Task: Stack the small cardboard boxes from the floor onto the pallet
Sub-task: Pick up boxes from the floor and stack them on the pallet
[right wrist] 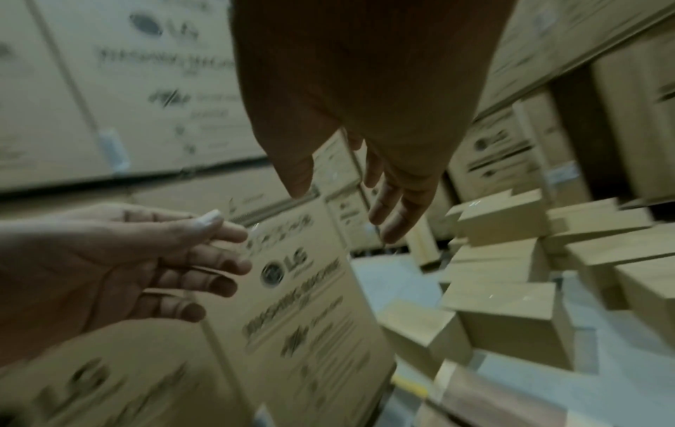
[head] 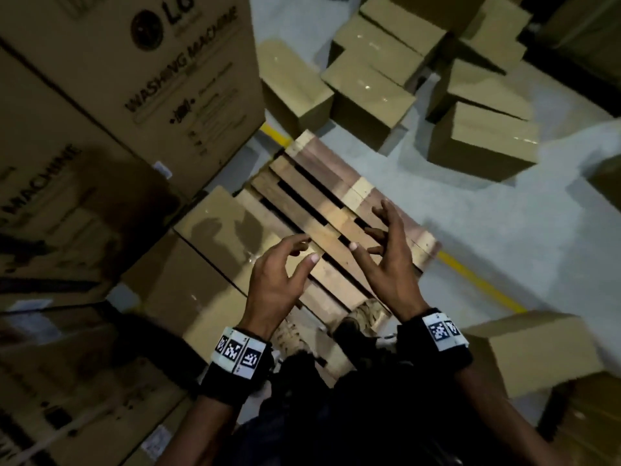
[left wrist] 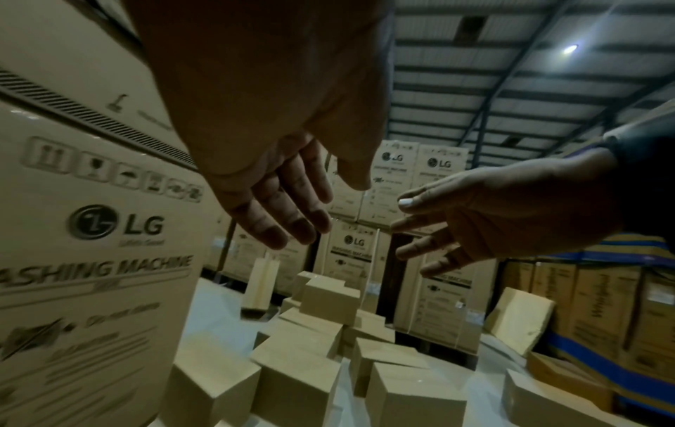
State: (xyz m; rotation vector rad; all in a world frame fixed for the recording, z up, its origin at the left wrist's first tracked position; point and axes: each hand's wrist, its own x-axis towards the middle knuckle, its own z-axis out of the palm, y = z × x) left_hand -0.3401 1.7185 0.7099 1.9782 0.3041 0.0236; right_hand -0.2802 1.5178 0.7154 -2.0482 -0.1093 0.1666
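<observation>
Both hands float closest to the head camera, just below centre, palms turned toward each other and holding nothing. Left hand (head: 275,280) sits at about seven o'clock from the frame's middle, its fingers loosely spread and slightly bent; right hand (head: 393,260) is near it at about five o'clock, fingers fanned out and relaxed. Each wrist wears a black band with white square-coded markers.

From largest to smallest: tall washing machine cartons (head: 141,62), printed with an LG logo, fill the nine to eleven o'clock side and rise in stacks. Grey warehouse floor (head: 504,230) spreads from one to four o'clock, crossed by a yellow painted line (head: 477,280). Beneath the hands lies the wooden pallet (head: 319,196), its slats running diagonally from about twelve o'clock down toward six. Plain cartons (head: 215,230) rest on the pallet's nine o'clock side, lying flush together, with the hands' shadows falling on the upper one.

Small cardboard boxes (head: 369,92) sit piled on the floor at twelve to two o'clock, beyond the pallet's far end, some stacked on others at loose angles. One more box (head: 524,351) stands at four o'clock, just beside the right wrist. Patterned shoes (head: 363,317) show at six o'clock on the pallet's near end.

Motion blur softens the right wrist view.
</observation>
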